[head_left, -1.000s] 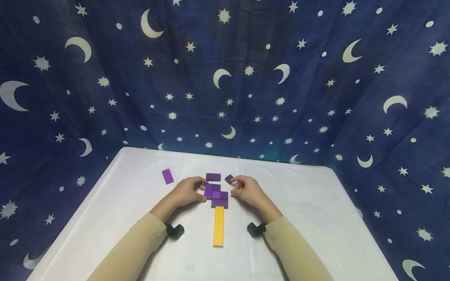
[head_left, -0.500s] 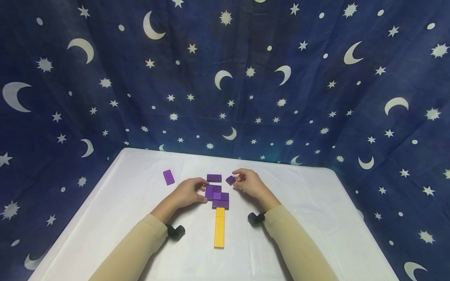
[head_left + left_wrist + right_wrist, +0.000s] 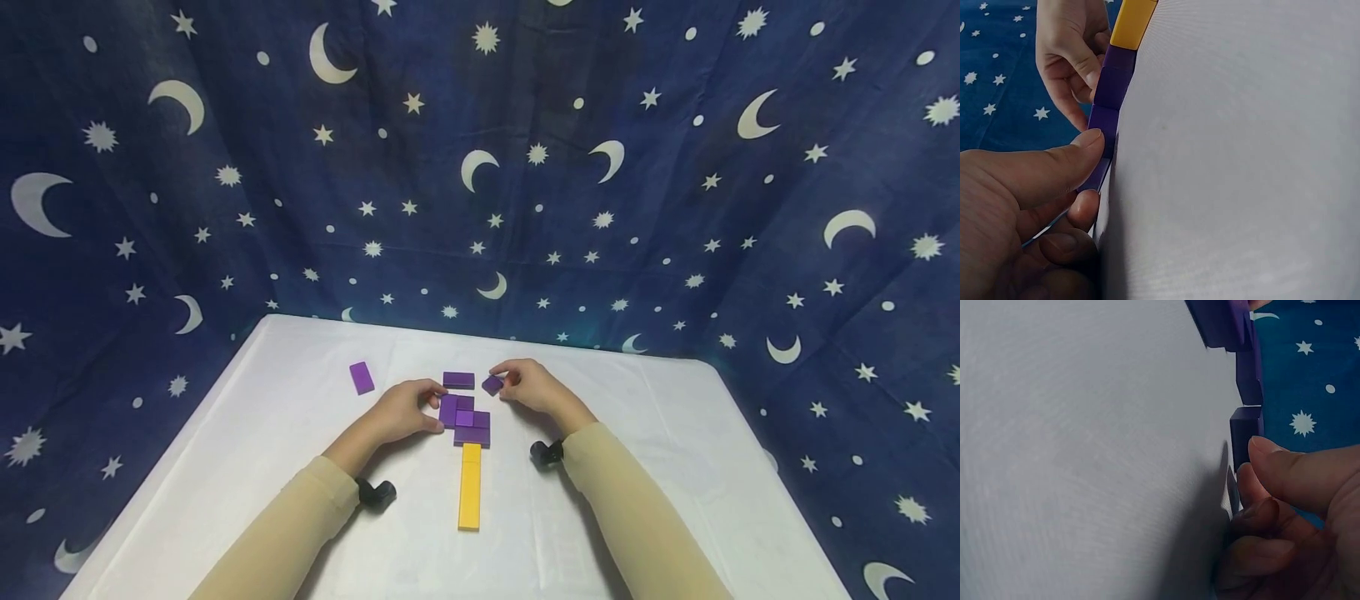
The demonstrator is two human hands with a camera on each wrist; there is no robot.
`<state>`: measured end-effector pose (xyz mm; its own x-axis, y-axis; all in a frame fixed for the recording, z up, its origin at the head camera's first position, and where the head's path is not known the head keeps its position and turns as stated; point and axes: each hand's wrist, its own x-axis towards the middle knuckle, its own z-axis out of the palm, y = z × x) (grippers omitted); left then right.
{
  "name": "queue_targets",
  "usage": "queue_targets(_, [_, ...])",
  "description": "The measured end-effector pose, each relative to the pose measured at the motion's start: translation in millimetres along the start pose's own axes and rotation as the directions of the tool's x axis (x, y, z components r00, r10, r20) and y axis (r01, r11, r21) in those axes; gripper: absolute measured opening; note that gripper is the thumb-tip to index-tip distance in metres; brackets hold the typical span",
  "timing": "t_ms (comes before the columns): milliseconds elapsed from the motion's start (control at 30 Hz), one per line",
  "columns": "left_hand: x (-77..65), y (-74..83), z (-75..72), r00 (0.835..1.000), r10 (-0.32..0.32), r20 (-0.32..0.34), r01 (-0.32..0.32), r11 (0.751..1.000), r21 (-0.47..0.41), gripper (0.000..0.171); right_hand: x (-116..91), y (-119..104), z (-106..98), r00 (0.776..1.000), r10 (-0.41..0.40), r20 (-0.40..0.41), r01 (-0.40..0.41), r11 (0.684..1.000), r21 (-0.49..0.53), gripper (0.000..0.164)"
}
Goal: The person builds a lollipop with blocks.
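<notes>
Purple blocks [image 3: 464, 418] lie clustered at lower centre, above a yellow bar [image 3: 469, 492]. From here I see the left hand [image 3: 403, 412] gripping their left edge, while the right hand [image 3: 534, 388], fingertips partly hidden, seems to pinch a small block [image 3: 492, 384] to their upper right.
</notes>
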<state>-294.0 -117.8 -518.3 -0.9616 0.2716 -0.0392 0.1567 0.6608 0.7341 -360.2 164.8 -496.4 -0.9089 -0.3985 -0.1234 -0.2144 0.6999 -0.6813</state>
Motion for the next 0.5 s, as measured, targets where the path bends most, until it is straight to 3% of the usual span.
queue_targets(200, [-0.6,0.0,-1.6,1.000,0.001,0.005,-0.001,1.000,-0.004,0.058,2.5,1.1,2.2,0.999,0.029,-0.029,-0.030,0.998,-0.049,0.032])
queue_targets(500, [0.0,-2.0,-1.3,1.000,-0.001,0.007,0.001,1.000,-0.006,0.058,1.0,-2.0,5.4,0.999,0.033,-0.034,-0.035,0.998,-0.047,0.028])
